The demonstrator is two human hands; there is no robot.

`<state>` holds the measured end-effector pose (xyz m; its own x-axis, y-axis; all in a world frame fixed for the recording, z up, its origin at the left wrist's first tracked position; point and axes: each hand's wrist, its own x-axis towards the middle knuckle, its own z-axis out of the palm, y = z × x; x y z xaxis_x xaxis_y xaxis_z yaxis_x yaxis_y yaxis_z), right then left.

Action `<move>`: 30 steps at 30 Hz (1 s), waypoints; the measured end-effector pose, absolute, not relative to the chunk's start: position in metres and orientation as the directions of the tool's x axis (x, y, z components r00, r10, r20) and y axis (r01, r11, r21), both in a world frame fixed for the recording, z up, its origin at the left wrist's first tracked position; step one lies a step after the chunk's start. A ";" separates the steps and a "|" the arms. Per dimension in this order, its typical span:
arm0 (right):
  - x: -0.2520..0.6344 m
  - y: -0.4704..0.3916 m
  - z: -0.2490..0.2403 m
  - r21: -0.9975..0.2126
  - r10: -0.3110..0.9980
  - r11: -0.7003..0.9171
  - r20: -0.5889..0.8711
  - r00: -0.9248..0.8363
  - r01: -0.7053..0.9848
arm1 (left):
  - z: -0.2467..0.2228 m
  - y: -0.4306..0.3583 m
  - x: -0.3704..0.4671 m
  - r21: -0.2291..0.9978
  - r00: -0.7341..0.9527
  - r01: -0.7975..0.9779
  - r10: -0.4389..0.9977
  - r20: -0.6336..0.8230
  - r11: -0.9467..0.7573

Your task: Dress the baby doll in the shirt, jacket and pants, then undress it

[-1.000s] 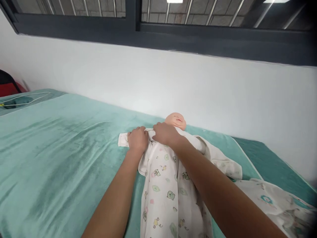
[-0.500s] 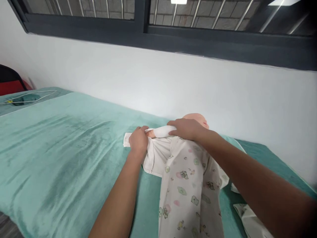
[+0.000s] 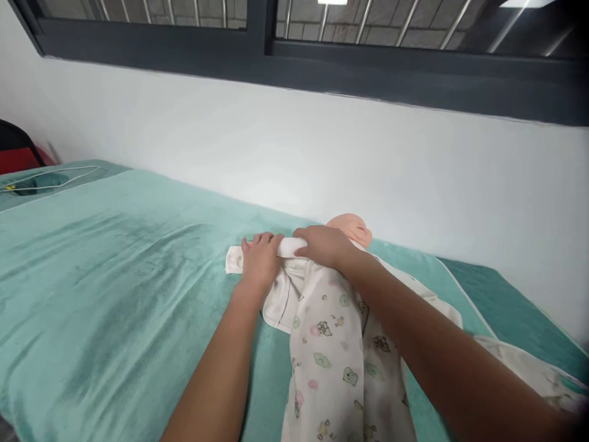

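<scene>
Gripping white sleeve, left hand, right hand; doll on teal blanket

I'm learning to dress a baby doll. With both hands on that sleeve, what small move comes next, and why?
Probably draw the sleeve along with the left hand while the right hand steadies the shoulder: the cuff lies flat with no doll hand showing.

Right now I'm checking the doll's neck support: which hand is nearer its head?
Right. The right hand grips the sleeve right beside the doll's head; the left hand sits farther out along that sleeve, toward its cuff.
</scene>
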<state>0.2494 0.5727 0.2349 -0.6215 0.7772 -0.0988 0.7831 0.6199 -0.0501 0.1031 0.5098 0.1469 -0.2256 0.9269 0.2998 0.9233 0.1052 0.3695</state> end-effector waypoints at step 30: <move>0.444 0.541 0.151 -0.672 0.934 -0.063 0.220 0.281 0.738 | 0.234 0.550 0.306 0.041 0.477 0.878 0.865 -0.156 -0.477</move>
<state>0.4442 0.5409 0.1509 0.2806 0.9343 0.2197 0.7378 -0.0635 -0.6721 0.3063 0.5495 0.2343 0.4768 0.8651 -0.1556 0.8782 -0.4766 0.0412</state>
